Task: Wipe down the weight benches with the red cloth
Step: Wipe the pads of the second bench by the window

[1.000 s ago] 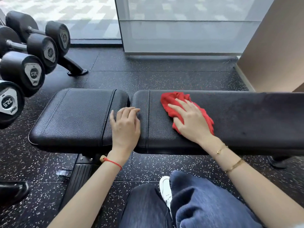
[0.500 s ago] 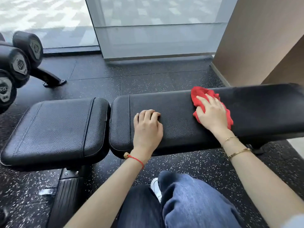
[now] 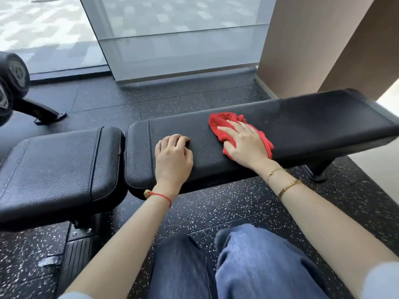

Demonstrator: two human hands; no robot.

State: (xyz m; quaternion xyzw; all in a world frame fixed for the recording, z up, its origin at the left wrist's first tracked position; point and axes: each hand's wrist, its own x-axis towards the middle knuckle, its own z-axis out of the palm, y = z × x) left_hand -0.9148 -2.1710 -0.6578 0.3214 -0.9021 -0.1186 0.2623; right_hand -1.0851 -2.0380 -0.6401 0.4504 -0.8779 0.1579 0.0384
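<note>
The right hand point(image 3: 244, 145) lies flat on the red cloth point(image 3: 226, 124), fingers straight and spread, pressing it down on the long back pad of the weight bench point(image 3: 313, 124); the palm hides the middle of the cloth, so only its bunched far edge and a strip on the right side show. The left hand point(image 3: 172, 156) rests on the same pad nearer the seat, holding nothing; its fingers are bent at the knuckles and the tips tuck under out of sight. The seat pad point(image 3: 56, 165) sits just beside the back pad across a narrow gap; its left end is cut off by the frame edge. Under it a ribbed foot plate point(image 3: 75, 262) and part of the frame show, mostly in shadow. At the far left a dumbbell point(image 3: 13, 74) is only partly in view, its markings blurred; a rack foot point(image 3: 43, 113) rests on the speckled floor point(image 3: 216, 212). Jeans point(image 3: 248, 266) fill the lower middle; a brown wall point(image 3: 313, 39) stands behind the bench.
</note>
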